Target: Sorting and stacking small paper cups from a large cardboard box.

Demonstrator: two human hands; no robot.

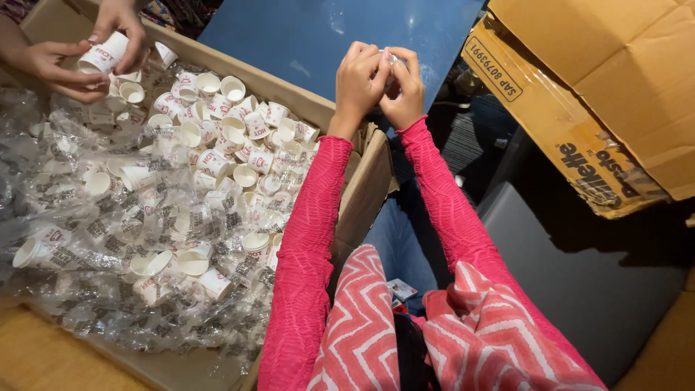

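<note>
At top centre of the frame, my left hand and right hand pinch a small clear plastic-wrapped piece together, fingers closed, beside the open cardboard box of small white paper cups.

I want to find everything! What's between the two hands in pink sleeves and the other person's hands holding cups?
In the head view, loose little white paper cups fill that stretch, lying in the cardboard box, between the left hand, right hand and the other person's hands.
</note>
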